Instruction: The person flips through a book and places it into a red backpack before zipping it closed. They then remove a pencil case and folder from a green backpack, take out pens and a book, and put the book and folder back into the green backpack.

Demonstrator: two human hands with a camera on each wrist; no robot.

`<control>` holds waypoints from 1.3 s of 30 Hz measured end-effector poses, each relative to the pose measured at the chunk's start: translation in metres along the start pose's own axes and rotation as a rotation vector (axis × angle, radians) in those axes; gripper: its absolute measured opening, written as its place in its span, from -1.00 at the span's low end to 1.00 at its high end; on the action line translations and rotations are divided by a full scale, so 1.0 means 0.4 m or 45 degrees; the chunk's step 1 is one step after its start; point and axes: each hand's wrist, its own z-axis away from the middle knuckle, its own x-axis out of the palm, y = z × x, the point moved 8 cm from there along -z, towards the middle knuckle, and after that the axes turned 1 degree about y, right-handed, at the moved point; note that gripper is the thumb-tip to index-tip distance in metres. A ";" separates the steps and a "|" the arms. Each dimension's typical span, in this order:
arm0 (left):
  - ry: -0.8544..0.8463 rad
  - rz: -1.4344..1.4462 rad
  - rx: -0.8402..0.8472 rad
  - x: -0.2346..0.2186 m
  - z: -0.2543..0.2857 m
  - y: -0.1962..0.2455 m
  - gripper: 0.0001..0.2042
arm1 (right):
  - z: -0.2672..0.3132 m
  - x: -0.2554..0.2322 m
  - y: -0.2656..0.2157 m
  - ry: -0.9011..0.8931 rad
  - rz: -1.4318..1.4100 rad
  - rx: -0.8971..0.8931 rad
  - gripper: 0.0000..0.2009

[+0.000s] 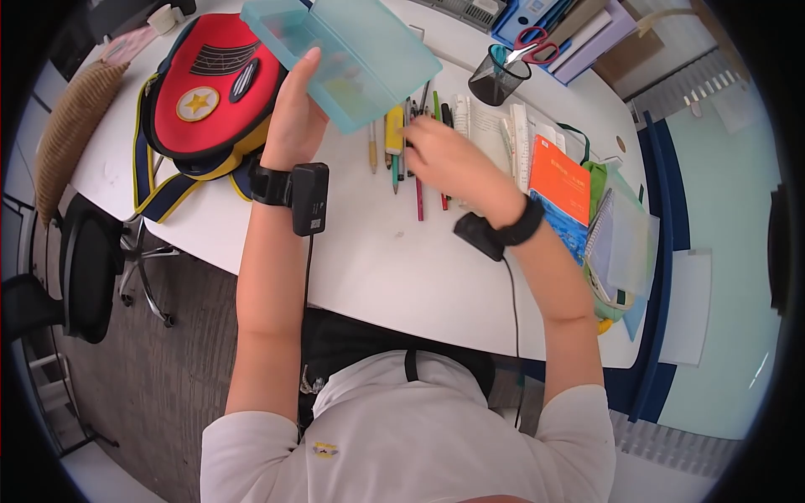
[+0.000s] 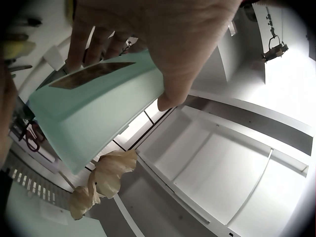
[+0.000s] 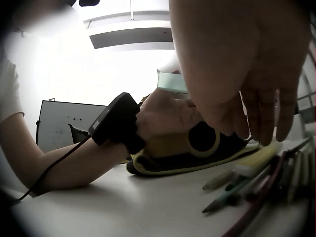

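Teal box point(image 1: 381, 52) fills pinching left grip point(image 1: 295, 121); only right wrist view shows right grip point(image 3: 249, 74) straight-fingered.

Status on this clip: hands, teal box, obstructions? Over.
Left hand gripping tilted teal plastic box. Right hand over pens and pencils, contact unclear. Red backpack nearby, no obvious obstruction.

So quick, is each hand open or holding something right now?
Left hand: holding the see-through teal rectangular plastic box.
Right hand: open, over the slim multicoloured pens and pencils; nothing visibly held.
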 end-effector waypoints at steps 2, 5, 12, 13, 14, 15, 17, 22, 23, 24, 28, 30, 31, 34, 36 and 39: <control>-0.023 -0.023 0.017 0.008 0.003 0.005 -0.59 | -0.034 0.037 -0.020 0.129 0.048 -0.114 -0.74; -0.019 -0.093 0.053 0.012 0.008 0.021 -0.58 | -0.071 0.069 -0.032 0.275 0.354 -0.057 -0.73; 0.034 -0.244 0.118 0.021 0.015 0.033 -0.52 | -0.081 0.091 0.035 0.220 0.449 0.339 -0.64; 0.028 -0.250 0.109 0.021 0.014 0.031 -0.52 | -0.075 0.084 0.040 0.267 0.408 0.348 -0.67; 0.024 -0.248 0.110 0.021 0.014 0.031 -0.52 | -0.072 0.083 0.039 0.263 0.439 0.328 -0.67; 0.020 -0.246 0.110 0.022 0.015 0.030 -0.52 | -0.069 0.083 0.038 0.259 0.470 0.309 -0.68; 0.014 -0.246 0.108 0.022 0.014 0.030 -0.52 | -0.066 0.085 0.032 0.247 0.553 0.269 -0.69; 0.008 -0.249 0.078 0.014 0.009 0.020 -0.52 | -0.066 0.092 0.027 0.230 0.623 0.243 -0.72; 0.006 -0.247 0.076 0.014 0.009 0.018 -0.52 | -0.071 0.100 0.032 0.219 0.610 0.253 -0.73; 0.004 -0.246 0.073 0.013 0.009 0.016 -0.51 | -0.078 0.112 0.035 0.207 0.597 0.264 -0.74; 0.003 -0.252 0.082 0.015 0.008 0.015 -0.51 | -0.084 0.131 0.026 0.204 0.642 0.304 -0.87; -0.021 -0.251 0.056 0.017 0.007 0.011 -0.52 | -0.088 0.128 0.032 0.002 0.569 0.387 -0.88; -0.034 -0.250 0.044 0.017 0.007 0.010 -0.53 | -0.088 0.128 0.033 -0.099 0.533 0.427 -0.88; -0.139 -0.129 -0.004 0.026 0.000 -0.005 -0.54 | -0.076 0.107 0.025 -0.018 0.457 0.356 -0.87; -0.151 -0.086 -0.032 0.037 0.007 -0.004 -0.54 | -0.059 0.098 0.010 -0.025 0.464 0.111 -0.83; -0.190 -0.054 -0.060 0.048 0.012 -0.006 -0.53 | -0.012 0.085 0.004 -0.241 0.187 0.079 -0.80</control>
